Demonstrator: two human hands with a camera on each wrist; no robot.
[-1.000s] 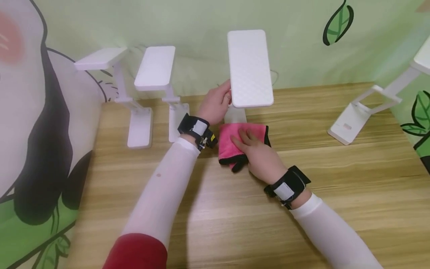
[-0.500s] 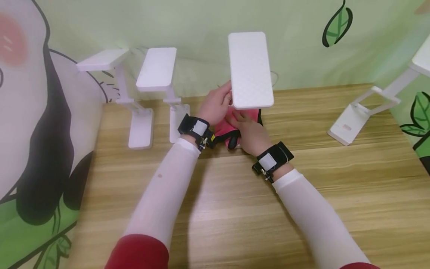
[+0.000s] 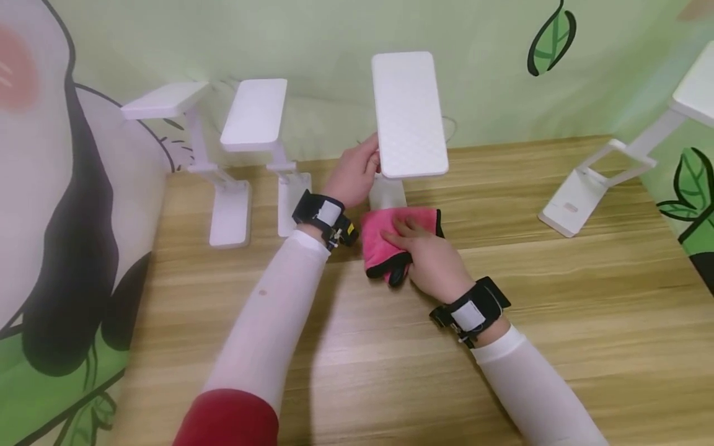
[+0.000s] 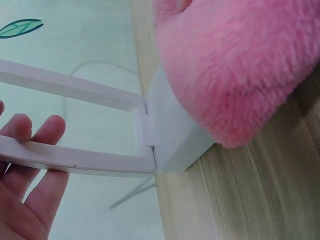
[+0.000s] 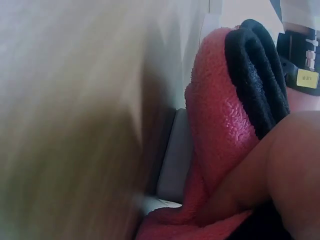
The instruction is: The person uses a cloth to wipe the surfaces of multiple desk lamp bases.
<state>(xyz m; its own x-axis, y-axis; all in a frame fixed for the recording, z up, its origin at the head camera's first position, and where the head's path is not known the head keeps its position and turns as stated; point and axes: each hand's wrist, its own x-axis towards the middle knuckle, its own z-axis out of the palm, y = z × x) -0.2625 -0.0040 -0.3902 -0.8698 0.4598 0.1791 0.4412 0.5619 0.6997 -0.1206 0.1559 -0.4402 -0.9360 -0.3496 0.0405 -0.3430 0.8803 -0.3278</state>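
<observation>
In the head view my left hand (image 3: 352, 176) reaches behind the middle white desk lamp (image 3: 409, 114). The left wrist view shows its fingers and thumb gripping one rail of the lamp's slim white arm (image 4: 75, 160). A folded pink plush cloth (image 3: 385, 238) with black trim covers the front of the lamp's base (image 3: 387, 193). My right hand (image 3: 437, 263) lies on the cloth, fingers spread and fairly straight, pressing it against the base. In the right wrist view a digit sinks into the folds of the cloth (image 5: 215, 95).
Two more white desk lamps stand at the left, the outer lamp (image 3: 230, 214) and the inner lamp (image 3: 259, 114). Another lamp (image 3: 574, 201) is angled at the right. Behind the wooden table (image 3: 390, 365) runs a green painted wall (image 3: 323, 43) with a thin cable.
My right hand slid the cloth forward under the lamp head half a second ago, then drew it back towards me over the base. My left hand keeps its grip on the lamp.
</observation>
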